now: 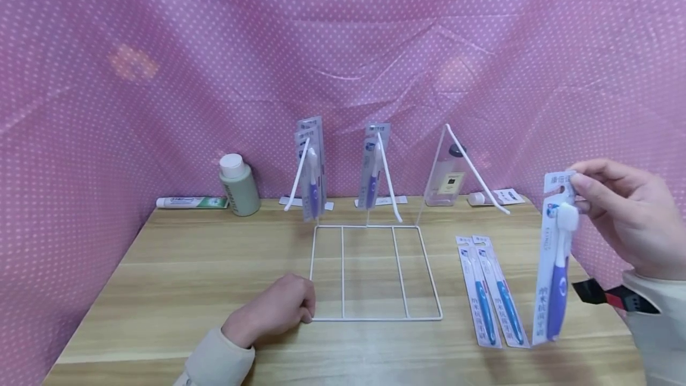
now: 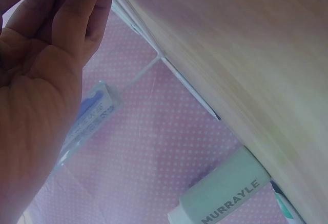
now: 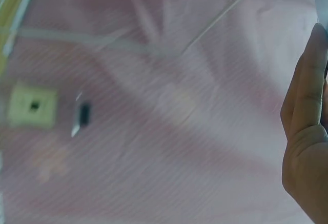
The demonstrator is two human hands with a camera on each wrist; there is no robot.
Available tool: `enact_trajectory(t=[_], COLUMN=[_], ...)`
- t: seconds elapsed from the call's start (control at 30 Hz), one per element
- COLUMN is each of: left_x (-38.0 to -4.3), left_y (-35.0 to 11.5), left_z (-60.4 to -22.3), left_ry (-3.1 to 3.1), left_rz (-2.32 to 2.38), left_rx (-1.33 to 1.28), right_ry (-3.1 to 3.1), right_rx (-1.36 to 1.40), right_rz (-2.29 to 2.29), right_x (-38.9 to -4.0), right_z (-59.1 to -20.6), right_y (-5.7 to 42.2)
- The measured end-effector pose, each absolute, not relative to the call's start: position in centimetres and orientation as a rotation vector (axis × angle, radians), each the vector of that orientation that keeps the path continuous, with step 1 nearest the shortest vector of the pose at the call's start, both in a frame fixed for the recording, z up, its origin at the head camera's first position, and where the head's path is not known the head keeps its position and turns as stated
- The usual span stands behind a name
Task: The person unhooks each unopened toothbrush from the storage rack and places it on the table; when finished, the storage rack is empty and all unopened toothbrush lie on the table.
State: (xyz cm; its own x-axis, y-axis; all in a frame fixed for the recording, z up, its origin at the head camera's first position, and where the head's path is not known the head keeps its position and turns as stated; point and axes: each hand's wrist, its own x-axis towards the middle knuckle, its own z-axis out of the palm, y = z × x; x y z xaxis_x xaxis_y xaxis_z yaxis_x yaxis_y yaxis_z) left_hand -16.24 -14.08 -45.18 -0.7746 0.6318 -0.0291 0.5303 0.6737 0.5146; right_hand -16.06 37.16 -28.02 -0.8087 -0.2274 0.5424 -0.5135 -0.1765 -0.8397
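Note:
My right hand (image 1: 632,213) pinches the top of a packaged toothbrush (image 1: 558,273) with a purple handle and holds it up at the right. In the right wrist view only part of that hand (image 3: 310,116) shows, at the right edge. Below and left of it, two packaged toothbrushes with blue handles (image 1: 485,308) lie side by side on the table. My left hand (image 1: 278,305), fingers curled, grips the front left corner of a white wire display rack (image 1: 375,318). Purple toothbrush packs hang on the rack's left hook (image 1: 296,180) and middle hook (image 1: 390,186); its right hook (image 1: 479,176) carries none.
Along the back of the wooden table (image 1: 177,290) stand a green bottle (image 1: 241,189) with a white cap and a clear bottle (image 1: 442,186) with a dark cap. Toothpaste tubes lie at the back left (image 1: 193,202) and back right (image 1: 504,196). A pink dotted cloth (image 1: 343,46) hangs behind.

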Motion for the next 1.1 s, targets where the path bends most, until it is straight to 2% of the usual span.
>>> enact_trajectory(t=[0.2,0.37,0.6,0.9,1.1], left_x=[-16.1,-16.2,-16.3,-16.3,-16.2], left_y=[-14.3,-14.3,-14.2,-14.1,-13.9], left_z=[-45.1,-45.1,-45.3,-45.0,-44.9], left_ry=[2.678,2.675,2.673,2.671,2.664], left_rz=[0.730,0.726,0.725,0.733,0.720], left_rx=[0.914,0.896,0.911,0.913,0.892], right_ry=[-2.084,-2.255,-2.657,-2.933,-2.985], right_rx=[0.522,0.354,0.061,-0.030,-0.046], right_rz=[2.141,2.149,1.875,1.657,1.673], right_x=[-18.3,-20.5,-22.8,-25.0,-25.9], right_z=[-30.5,-33.1,-37.2,-40.4,-41.8], right_y=[40.0,42.6,44.6,45.3,45.2])
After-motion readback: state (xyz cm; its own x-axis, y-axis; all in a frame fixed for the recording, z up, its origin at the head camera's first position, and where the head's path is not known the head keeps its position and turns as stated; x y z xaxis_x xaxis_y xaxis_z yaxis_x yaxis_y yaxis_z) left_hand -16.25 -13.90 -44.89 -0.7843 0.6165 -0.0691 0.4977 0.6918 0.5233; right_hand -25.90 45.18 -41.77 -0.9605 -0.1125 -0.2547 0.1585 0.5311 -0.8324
